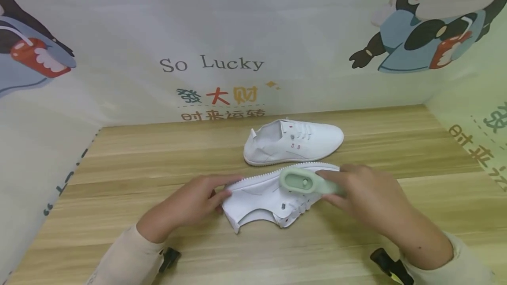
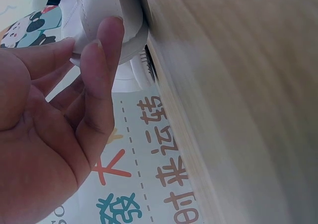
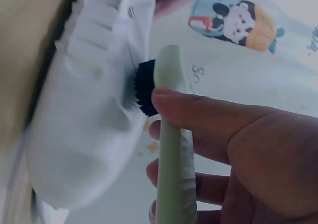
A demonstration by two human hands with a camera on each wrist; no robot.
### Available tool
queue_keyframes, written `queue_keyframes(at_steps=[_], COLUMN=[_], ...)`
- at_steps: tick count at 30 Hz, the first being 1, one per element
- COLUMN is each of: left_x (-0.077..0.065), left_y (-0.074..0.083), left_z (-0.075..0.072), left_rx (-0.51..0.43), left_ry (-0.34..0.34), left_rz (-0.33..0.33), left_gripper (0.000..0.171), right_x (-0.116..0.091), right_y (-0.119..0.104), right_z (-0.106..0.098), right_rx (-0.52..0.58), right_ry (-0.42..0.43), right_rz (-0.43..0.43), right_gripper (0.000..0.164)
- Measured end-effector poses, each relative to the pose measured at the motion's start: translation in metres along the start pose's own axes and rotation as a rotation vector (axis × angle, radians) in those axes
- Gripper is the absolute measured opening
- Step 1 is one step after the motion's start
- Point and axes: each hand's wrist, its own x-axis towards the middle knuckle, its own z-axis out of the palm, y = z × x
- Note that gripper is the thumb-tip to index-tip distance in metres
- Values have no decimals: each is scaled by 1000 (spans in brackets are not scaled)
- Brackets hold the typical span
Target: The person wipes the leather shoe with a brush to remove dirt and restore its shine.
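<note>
A white lace-up shoe lies tipped on its side on the wooden surface, its sole edge facing away from me and its opening towards me. My left hand pinches it at the heel end, thumb on one side and fingers on the other; the left wrist view shows this heel grip. In my right hand is a pale green brush, gripped by its handle. The right wrist view shows the brush's dark bristles against the shoe's upper, with my thumb lying along the brush.
A second white shoe stands upright just behind the tipped one, toe to the right. Pale printed sheeting walls the wooden surface at the back and both sides. Black straps show near both cuffs.
</note>
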Motion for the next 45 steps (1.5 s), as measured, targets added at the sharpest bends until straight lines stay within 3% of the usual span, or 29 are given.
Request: queue_keyframes(at_steps=[14, 18, 36, 45], left_x=[1, 0, -2, -1], left_y=[-2, -1, -1, -1], left_z=[0, 0, 1, -1], left_rx=[97, 101, 101, 104], left_ry=[30, 19, 21, 23], left_rz=[46, 22, 20, 7], left_gripper=[42, 43, 42, 42], right_x=[-8, -9, -1, 3], right_y=[27, 29, 11, -4], right_z=[-23, -23, 2, 14], right_rx=[-7, 1, 5, -31], right_ry=[-96, -102, -51, 16], right_rz=[66, 60, -23, -65], right_gripper=[42, 41, 41, 42])
